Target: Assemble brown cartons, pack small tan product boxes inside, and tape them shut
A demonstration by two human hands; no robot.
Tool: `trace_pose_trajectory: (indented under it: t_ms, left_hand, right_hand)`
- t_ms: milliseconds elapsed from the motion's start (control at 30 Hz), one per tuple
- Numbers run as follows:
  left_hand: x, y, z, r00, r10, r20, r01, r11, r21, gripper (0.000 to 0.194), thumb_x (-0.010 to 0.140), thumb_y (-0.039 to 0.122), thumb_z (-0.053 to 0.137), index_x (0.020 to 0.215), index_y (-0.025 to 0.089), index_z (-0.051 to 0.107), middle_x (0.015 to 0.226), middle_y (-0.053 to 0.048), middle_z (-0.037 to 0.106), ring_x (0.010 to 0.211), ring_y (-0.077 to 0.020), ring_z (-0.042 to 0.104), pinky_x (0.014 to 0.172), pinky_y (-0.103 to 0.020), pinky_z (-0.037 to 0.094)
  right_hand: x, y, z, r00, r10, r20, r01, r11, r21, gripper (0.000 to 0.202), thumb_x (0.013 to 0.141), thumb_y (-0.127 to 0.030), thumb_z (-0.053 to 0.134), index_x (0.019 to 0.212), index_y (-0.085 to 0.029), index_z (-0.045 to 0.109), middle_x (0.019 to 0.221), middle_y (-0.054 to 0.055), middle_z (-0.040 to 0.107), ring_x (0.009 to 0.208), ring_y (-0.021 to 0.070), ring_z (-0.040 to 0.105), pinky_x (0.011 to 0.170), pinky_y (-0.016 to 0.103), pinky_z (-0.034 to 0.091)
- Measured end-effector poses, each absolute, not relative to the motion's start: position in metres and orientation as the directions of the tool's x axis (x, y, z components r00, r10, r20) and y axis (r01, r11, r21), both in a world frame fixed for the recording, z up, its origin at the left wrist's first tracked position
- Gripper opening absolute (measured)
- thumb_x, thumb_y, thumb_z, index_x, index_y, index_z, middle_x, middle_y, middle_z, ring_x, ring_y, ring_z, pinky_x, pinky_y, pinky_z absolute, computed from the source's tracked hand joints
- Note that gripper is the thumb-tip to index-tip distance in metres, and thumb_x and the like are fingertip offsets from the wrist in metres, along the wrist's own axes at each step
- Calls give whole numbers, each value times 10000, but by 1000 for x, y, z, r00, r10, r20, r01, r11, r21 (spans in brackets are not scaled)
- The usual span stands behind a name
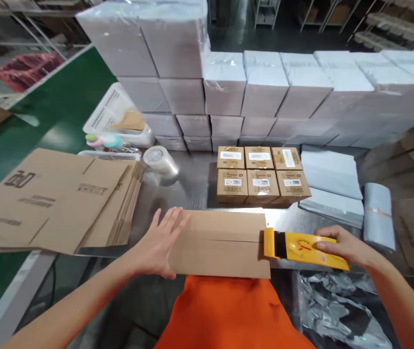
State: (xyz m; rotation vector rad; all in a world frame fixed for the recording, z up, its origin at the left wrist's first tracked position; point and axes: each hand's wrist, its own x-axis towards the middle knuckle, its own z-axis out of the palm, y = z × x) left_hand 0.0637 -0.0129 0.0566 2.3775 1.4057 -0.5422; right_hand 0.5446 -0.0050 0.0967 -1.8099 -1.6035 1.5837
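Note:
A closed cardboard box (225, 228) lies in front of me, its two top flaps meeting along a lengthwise seam. My left hand (161, 245) rests against the box's left end, fingers spread and the thumb toward the near side. My right hand (338, 247) is closed around a yellow tape dispenser (309, 247). The dispenser's wide front end touches or nearly touches the box's right end at the seam; whether tape is stuck there I cannot tell.
Small labelled cartons (261, 183) stand beyond the box, near grey mailing bags (332, 172) and a grey roll (378, 213). Flat cardboard (57, 194), a tape roll (159, 160) and a white basket (107, 114) are left. Stacked white packages (225, 92) line the back.

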Motion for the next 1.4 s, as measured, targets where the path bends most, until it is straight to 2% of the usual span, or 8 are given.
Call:
trace_pose_trajectory:
  t_ms: [100,300,533,800,967,1067,1300,1400]
  left_hand:
    - [61,-11,61,402,763,-506,889,-457,18,1511,333,566,843,1553,70,104,1607,-329,70,1504,-448,30,1168,-646,-50]
    - [78,-10,74,307,801,-513,891,-432,-141,1452,389,479,851,1557,87,83,1605,-319,52,1491,-477,-28,1126,-712,-75]
    - [198,-13,69,490,634,-598,818,-571,66,1463,488,650,768,1552,128,-90,1596,-299,-169,1452,-472,-210,1073,-755,-126]
    - [198,-10,61,528,643,-554,804,-590,81,1499,415,657,801,1563,132,-9,1609,-334,-14,1477,-512,-63,1118,-729,-45]
    - [202,-8,65,515,646,-564,809,-584,69,1456,412,589,831,1569,157,59,1613,-323,25,1472,-531,-32,1121,-728,-34]
    - [204,-8,66,504,639,-581,812,-580,67,1435,427,587,828,1570,169,68,1615,-318,9,1472,-527,-60,1123,-724,-39]
    - [200,-8,64,564,608,-560,775,-623,105,1326,438,552,863,1547,371,161,1647,-214,-68,1455,-555,-91,1092,-770,1]
    - [200,-6,65,571,602,-558,776,-617,130,1248,440,552,871,1519,389,264,1651,-192,-81,1443,-579,-87,1086,-779,3]
  right_hand:
    - [548,-4,72,-341,749,-568,516,-356,-779,543,642,-702,687,550,-172,612,529,-4,451,518,120,385,485,266,246]
    - [526,-5,34,-454,774,-442,422,-251,-871,624,645,-786,616,551,-173,544,544,-21,423,542,121,382,499,261,265]
    - [495,-12,-2,-537,760,-365,307,-227,-924,602,663,-773,602,592,-182,516,582,-20,440,583,131,400,529,267,284]
    - [500,-12,-27,-615,722,-319,227,-225,-947,553,682,-722,621,665,-170,580,632,-17,498,626,139,446,565,262,324]
    - [559,-15,-41,-584,724,-367,298,-229,-927,540,673,-710,612,602,-179,541,586,-19,464,599,139,424,551,265,302]
    - [575,-21,-54,-500,738,-454,488,-193,-851,548,702,-722,534,552,-202,442,562,-38,372,577,125,372,550,271,272]
    - [499,-16,-64,-416,755,-506,651,-141,-746,525,734,-682,533,546,-205,423,530,-39,376,571,124,367,540,285,236]
    - [477,-3,-48,-345,768,-540,726,-147,-672,520,750,-661,567,530,-201,466,515,-21,411,562,134,398,537,295,240]
